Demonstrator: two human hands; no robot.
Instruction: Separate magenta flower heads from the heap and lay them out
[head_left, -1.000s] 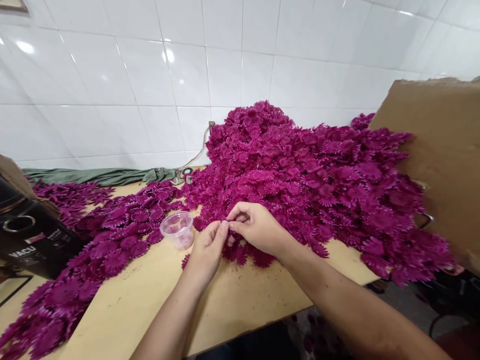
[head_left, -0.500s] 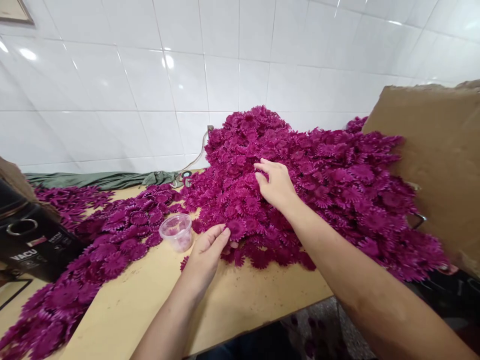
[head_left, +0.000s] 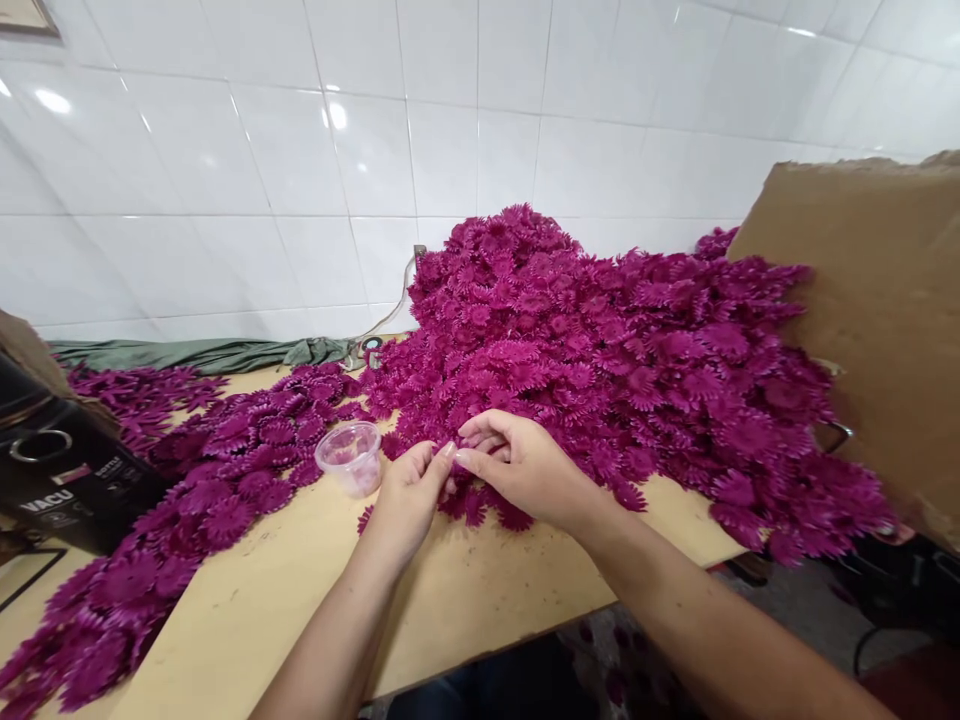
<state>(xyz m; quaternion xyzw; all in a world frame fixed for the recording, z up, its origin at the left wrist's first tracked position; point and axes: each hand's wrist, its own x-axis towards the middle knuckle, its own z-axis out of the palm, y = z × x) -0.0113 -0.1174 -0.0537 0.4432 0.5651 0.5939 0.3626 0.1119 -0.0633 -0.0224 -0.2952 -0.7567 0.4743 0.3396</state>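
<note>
My left hand [head_left: 409, 497] is closed in a pinch, thumb against fingers, in front of a big heap of purple artificial flower heads [head_left: 517, 340]. My right hand [head_left: 517, 465] is curled closed beside it, and the fingertips of both meet. Between them a bit of a purple flower head [head_left: 466, 450] shows; the fingers cover most of it. Just left of my left hand stands a small clear plastic cup [head_left: 349, 458], with something pale pinkish inside.
Flat purple flower pieces [head_left: 225, 460] spread across the table [head_left: 262, 610] at left, beside a black box [head_left: 67, 480]. A cardboard sheet [head_left: 870, 330] stands at right. Behind are a green cloth [head_left: 202, 353], a thin cable [head_left: 394, 315] and a white tiled wall [head_left: 247, 160].
My right hand has come down and toward me from the heap to meet my left hand. The left hand has stayed nearly in place; the flower head at its fingertips is now mostly covered.
</note>
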